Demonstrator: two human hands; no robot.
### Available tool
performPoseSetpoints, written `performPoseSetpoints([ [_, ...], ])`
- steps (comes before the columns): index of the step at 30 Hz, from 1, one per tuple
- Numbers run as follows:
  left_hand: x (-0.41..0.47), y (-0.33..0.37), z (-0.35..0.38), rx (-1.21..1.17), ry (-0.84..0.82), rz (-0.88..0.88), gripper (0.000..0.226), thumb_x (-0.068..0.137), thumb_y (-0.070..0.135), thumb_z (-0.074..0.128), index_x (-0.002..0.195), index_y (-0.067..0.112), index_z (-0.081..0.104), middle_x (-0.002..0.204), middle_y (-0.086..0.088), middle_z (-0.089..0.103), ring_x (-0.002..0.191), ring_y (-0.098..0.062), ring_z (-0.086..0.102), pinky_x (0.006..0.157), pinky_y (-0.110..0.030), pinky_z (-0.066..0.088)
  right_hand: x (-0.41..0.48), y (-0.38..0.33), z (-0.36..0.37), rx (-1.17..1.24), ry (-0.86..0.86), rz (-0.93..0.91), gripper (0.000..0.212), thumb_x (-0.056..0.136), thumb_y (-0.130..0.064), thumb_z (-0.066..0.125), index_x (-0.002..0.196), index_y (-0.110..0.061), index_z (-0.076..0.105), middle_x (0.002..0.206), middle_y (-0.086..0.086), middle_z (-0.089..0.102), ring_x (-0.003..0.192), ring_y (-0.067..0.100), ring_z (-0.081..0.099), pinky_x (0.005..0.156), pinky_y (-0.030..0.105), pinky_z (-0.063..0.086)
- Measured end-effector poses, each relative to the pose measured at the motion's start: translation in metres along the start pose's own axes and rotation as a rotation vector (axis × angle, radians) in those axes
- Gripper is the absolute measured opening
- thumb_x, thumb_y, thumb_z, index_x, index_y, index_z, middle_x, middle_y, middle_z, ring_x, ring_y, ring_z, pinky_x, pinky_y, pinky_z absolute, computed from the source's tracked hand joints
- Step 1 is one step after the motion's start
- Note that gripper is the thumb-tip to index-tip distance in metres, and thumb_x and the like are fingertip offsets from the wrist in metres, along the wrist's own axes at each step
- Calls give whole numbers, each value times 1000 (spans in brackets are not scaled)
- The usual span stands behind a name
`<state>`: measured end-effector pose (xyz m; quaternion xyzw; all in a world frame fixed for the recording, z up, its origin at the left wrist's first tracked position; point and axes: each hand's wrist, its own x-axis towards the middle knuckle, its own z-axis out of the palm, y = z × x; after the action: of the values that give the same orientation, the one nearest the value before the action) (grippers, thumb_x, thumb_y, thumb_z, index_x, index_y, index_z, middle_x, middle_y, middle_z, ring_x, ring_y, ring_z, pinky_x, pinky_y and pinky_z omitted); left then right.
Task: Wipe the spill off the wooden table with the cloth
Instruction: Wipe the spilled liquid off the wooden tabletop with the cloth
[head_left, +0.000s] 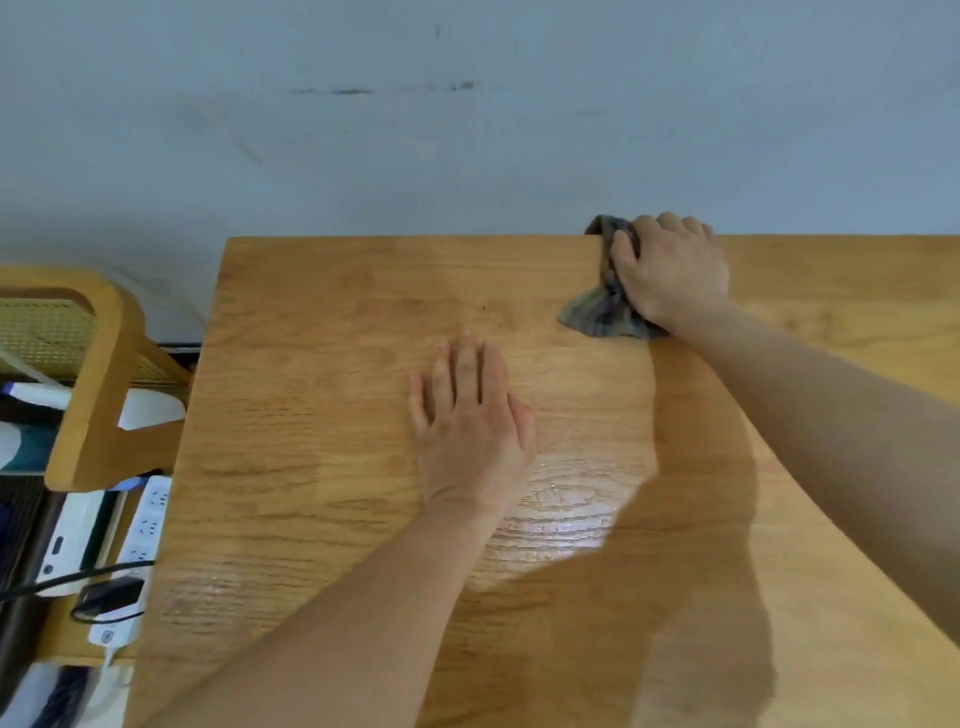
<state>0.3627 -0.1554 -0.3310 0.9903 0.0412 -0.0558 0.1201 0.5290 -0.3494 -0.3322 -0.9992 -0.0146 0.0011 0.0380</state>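
Glossy patch, likely wet, lies nearest me on the worktop; I judge wiping mid-course. Left grip rests flat, released, beside it. Right grip clenches the bunched cloth at the far edge. Next: draw cloth back across the patch.

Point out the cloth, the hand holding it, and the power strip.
cloth (597, 314): head view, fanned lower end.
right hand (670, 270): head view, back of the hand.
power strip (150, 514): head view, socket face.
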Motion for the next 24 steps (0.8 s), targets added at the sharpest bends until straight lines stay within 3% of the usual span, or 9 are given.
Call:
performPoseSetpoints([
  [3,-1,-1,-1,5,-4,-2,60,97,40,21,152,17,13,160,-4,7,147,-24,0,117,-45,-2,-7,56,-15,-70,-68,175,55,101,-43,22,123,-4,53,127,23,54,122,40,45,104,51,34],
  [6,1,0,-1,-7,-7,-8,60,97,40,21,152,17,11,160,-5,5,147,-25,0,115,-46,-4,0,46,-15,-85,-100,254,58,101,-41,18,128,-2,51,134,25,50,128,41,42,110,53,29],
  [14,1,3,1,-2,11,-31,58,96,39,21,150,19,15,160,-4,10,147,-23,3,118,-47,1,3,-102,13,34,-31,-152,50,101,-40,24,121,-9,57,123,15,61,118,36,52,109,48,30],
  [19,1,5,2,43,55,-53,59,94,42,18,149,22,23,158,-1,20,146,-21,13,118,-45,10,9,-53,12,59,9,-271,48,100,-42,26,115,-11,59,115,13,63,112,34,55,101,44,35],
  [24,-4,12,2,101,61,-88,55,96,36,28,149,22,26,157,-2,23,145,-21,15,118,-43,12,13,54,0,48,8,-192,51,100,-41,24,101,-7,62,105,16,64,101,35,57,93,45,37],
])
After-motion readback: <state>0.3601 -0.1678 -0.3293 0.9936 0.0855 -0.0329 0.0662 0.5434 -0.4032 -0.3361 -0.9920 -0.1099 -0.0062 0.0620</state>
